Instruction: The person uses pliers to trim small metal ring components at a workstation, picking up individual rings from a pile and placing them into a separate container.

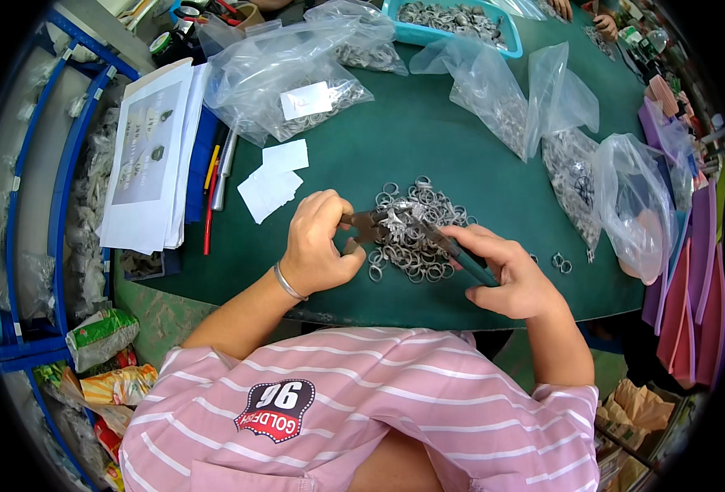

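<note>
My left hand [315, 244], with a metal bangle at its wrist, is closed around dark pliers [368, 225] whose jaws point right. From the other side my right hand [506, 275] grips a second pair of pliers [473, 261] with green handles, its tip pointing up and left. Both tips come close together over a heap of grey metal rings [416, 258] on the green table [338, 307]. A silvery ring piece [397, 220] appears to be at the jaws; I cannot tell which pair grips it.
Clear bags of metal parts [321, 107] lie behind, with more bags [572, 172] at the right. A blue tray [510, 37] of parts stands at the back. White paper slips [268, 193], pens [211, 193] and printed sheets [145, 156] lie left. Another person's hand [604, 26] shows far right.
</note>
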Demonstrator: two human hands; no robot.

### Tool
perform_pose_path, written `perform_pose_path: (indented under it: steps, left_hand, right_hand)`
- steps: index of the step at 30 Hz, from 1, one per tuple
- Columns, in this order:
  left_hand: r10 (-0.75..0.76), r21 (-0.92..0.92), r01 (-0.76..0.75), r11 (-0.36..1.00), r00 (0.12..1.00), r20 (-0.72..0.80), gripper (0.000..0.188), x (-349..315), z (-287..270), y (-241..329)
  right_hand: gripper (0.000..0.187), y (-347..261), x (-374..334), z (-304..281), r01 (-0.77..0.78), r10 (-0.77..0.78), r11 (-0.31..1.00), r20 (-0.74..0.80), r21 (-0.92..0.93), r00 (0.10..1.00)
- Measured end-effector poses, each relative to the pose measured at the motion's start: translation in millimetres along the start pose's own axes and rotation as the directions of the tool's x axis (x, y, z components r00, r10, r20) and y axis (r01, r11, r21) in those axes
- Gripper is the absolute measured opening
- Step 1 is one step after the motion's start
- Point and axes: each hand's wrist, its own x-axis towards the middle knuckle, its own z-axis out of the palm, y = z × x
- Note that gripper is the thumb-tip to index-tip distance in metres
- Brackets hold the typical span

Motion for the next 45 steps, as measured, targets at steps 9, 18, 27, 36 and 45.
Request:
perform_pose_path:
  steps: [9,18,27,36,45]
  left_hand:
    - [0.083,0.003,-0.083,0.997,0.997,0.005,0.030,5.9,-2.7,-5.4]
    - [0.004,-0.063,-0.011,0.998,0.994,-0.112,0.029,-0.8,15.4,0.6]
    - [-0.151,-0.416,0.084,0.905,0.980,-0.132,0.024,-6.1,41.5,13.2]
    - [-0.213,-0.517,0.145,0.843,0.974,-0.075,0.027,-5.3,38.0,25.1]
    - [0.086,-0.050,-0.095,0.994,0.984,-0.158,0.029,18.6,11.2,-6.1]
  right_hand:
    - [0.067,11.7,-4.4,13.6,-0.020,0.020,0.989,-0.002,0.146,1.000]
    - [0.070,28.1,-6.9,41.8,-0.006,0.037,0.899,-0.064,0.437,0.997]
    - [0.063,23.6,-2.4,52.8,0.050,0.000,0.803,-0.083,0.594,0.997]
    - [0.063,24.3,3.5,52.6,0.083,-0.037,0.825,-0.093,0.559,0.995]
    - [0.065,15.7,3.8,18.9,0.188,-0.182,0.982,-0.189,0.012,0.965]
